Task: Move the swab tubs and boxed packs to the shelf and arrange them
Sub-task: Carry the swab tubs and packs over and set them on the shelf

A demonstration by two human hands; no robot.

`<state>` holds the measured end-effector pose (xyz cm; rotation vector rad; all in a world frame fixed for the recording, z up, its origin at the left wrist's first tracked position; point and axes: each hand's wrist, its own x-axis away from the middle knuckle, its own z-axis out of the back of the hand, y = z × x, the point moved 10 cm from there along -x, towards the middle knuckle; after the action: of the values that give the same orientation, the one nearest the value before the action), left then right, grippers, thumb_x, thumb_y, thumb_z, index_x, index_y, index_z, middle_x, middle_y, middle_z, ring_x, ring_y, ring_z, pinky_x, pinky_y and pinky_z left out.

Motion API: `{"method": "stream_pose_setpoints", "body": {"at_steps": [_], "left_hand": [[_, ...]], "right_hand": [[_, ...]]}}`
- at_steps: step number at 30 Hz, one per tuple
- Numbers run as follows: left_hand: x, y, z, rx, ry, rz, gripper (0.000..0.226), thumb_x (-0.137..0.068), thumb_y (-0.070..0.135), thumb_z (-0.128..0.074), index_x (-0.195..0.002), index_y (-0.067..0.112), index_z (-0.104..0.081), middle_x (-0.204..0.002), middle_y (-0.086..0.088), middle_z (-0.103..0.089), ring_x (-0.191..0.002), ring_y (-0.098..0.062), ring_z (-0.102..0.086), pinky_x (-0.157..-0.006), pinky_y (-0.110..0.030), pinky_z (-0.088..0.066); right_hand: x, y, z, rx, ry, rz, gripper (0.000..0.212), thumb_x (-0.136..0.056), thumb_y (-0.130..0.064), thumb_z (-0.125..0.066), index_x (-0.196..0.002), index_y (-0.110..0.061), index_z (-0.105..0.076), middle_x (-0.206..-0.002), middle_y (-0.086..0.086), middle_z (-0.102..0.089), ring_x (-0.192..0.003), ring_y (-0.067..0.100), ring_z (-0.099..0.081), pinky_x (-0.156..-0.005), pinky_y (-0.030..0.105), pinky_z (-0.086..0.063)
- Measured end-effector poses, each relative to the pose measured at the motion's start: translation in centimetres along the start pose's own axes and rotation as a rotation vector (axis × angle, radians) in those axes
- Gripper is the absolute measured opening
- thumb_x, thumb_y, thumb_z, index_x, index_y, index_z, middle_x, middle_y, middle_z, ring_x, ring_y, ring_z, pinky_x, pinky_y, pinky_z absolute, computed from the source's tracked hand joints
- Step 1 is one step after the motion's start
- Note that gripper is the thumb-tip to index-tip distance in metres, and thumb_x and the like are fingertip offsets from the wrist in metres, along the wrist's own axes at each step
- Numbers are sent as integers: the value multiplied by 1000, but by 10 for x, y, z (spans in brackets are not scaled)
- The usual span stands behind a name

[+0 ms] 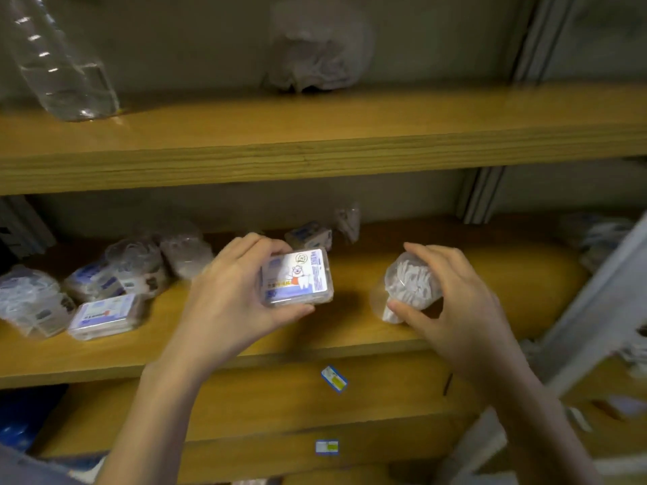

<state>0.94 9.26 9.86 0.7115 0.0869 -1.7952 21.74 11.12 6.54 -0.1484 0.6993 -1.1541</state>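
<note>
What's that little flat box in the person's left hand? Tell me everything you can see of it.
The boxed pack is a flat, rectangular clear-plastic case with rounded corners. Its white and blue label shows a cartoon animal and print too blurred to read. The left hand grips it, fingers over the far edge, thumb along the near edge, label tilted toward the camera, over the middle shelf. Whether it touches the wood is unclear.

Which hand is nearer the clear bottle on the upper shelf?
Left. The left hand is below and right of the bottle; the right hand is farther right.
</note>
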Motion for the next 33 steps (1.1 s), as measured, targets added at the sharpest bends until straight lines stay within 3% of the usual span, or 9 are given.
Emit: {"method": "stream_pose_setpoints", "body": {"at_steps": [3, 7, 9, 17, 23, 30, 33], "left_hand": [[-13, 55, -23, 17, -44, -79, 68, -58, 69, -54, -109, 25, -55, -101, 11, -57, -93, -9, -53, -69, -28, -47], [-25, 131, -58, 70, -99, -178, 67, -57, 70, -51, -108, 26, -55, -101, 13, -58, -92, -7, -53, -69, -27, -47], [-27, 172, -75, 122, -114, -228, 67, -57, 71, -52, -108, 27, -55, -102, 13, -58, -92, -7, -53, -70, -29, -49], [-20, 300, -146, 254, -147, -269, 67, -59, 71, -52, -111, 29, -52, -103, 17, -54, -91, 0, -48, -68, -15, -41], [-14, 388, -196, 292, -206, -310, 64, -61, 56, -73, -114, 29, -50, -108, 13, -54, -97, -1, -45, -73, -13, -37], [-39, 441, -238, 246, -226, -326, 69, -59, 63, -60, -116, 24, -52, -110, 11, -54, -97, -5, -46, -72, -12, -33], [-54, 459, -261, 248, -226, -335, 66, -61, 59, -66, -115, 24, -52, -110, 10, -56, -99, -6, -47, -73, -15, -36]], "right_hand": [[23, 33, 38, 45, 43, -38, 73, -75, -37, -67, -138, -31, -30, -134, -12, -39, -120, 4, -39, -91, 22, -35], [62, 74, 93, 52, 100, -74, 69, -72, -41, -61, -135, -24, -37, -129, -6, -46, -116, 13, -49, -92, 34, -48], [82, 93, 118, 97, 110, -81, 67, -72, -44, -59, -132, -22, -39, -127, -4, -47, -113, 12, -50, -87, 30, -50], [158, 184, 205, 170, 114, -223, 65, -73, -41, -68, -130, -35, -38, -125, -18, -39, -105, -1, -37, -79, 16, -37], [192, 256, 248, 228, 126, -309, 71, -73, -39, -71, -134, -33, -36, -132, -11, -40, -108, 1, -37, -87, 27, -49], [209, 310, 271, 220, 142, -340, 70, -73, -37, -72, -134, -32, -37, -131, -14, -41, -109, -3, -33, -82, 18, -39], [212, 333, 276, 236, 119, -351, 69, -74, -40, -71, -134, -35, -37, -133, -16, -38, -108, -4, -32, -81, 17, -38]]}}
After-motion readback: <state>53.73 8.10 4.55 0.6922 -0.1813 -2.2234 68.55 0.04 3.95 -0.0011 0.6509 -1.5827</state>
